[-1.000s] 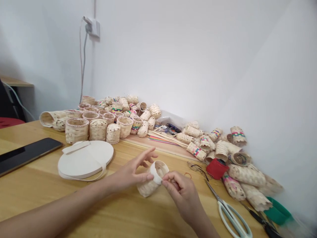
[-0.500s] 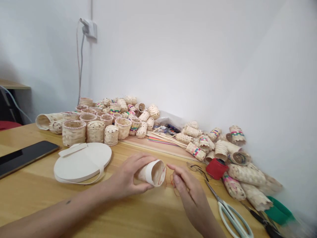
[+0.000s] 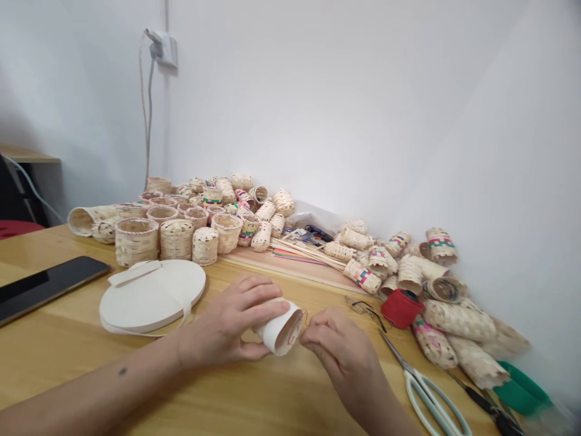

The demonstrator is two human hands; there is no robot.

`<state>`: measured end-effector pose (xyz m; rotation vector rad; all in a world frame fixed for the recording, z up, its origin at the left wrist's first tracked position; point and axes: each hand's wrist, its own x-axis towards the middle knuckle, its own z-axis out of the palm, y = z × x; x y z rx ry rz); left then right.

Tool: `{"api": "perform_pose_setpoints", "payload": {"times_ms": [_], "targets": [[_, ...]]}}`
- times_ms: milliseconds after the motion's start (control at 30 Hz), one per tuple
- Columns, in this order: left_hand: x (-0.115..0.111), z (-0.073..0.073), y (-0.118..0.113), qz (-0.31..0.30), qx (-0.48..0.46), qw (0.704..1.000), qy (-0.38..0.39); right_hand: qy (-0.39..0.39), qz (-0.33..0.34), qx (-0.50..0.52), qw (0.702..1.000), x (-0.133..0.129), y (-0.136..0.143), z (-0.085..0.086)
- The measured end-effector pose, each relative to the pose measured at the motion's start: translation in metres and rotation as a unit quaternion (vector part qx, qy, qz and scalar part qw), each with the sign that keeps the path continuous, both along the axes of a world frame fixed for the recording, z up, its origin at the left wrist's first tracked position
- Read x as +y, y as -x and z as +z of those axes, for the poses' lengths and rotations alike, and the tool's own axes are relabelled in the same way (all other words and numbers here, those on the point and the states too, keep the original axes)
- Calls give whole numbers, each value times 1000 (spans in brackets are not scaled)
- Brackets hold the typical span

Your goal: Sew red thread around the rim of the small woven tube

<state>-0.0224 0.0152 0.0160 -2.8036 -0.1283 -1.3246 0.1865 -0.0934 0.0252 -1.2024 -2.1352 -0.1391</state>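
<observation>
My left hand [image 3: 238,321] is wrapped round a small woven basket [image 3: 284,332] with a smooth pale band at its rim. The basket lies tilted, its open mouth facing right, and red stitches show inside the edge. A red thread [image 3: 305,316] loops from the rim towards my right hand [image 3: 338,342]. The fingers of that hand are pinched together just right of the mouth, on the thread. Whether a needle is between them is hidden. Both hands are over the wooden table [image 3: 254,406].
A roll of white strip [image 3: 152,297] and a phone [image 3: 49,287] lie left. Woven baskets [image 3: 136,242] crowd the back. Scissors [image 3: 429,390], a red thread spool [image 3: 402,309], glasses [image 3: 365,309] and a green tape roll [image 3: 521,387] lie right.
My right hand has closed from outstretched fingers into a pinch near the rim. The basket has turned slightly downward, and my left fingers have moved forward over its band.
</observation>
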Motion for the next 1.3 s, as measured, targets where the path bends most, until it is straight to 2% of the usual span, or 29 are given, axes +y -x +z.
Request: {"api": "perform_pose_setpoints", "payload": {"times_ms": [167, 433, 767, 833, 933, 1100, 1300], "targets": [[-2, -1, 0, 0, 31, 999, 19, 8, -30, -25, 999, -1, 2, 1], [-2, -1, 0, -6, 35, 999, 25, 8, -21, -54, 998, 0, 2, 0], [-3, -2, -1, -8, 42, 999, 31, 8, -5, -44, 999, 1, 3, -1], [-5, -1, -1, -11, 42, 997, 61, 13, -3, -39, 999, 0, 4, 0], [-9, -2, -1, -9, 58, 986, 158, 35, 5, -11, 999, -1, 4, 2], [-10, -11, -4, -28, 104, 942, 318, 102, 17, 69, 992, -3, 6, 3], [-6, -19, -7, -84, 114, 902, 408, 182, 31, 150, 971, 0, 8, -2]]}}
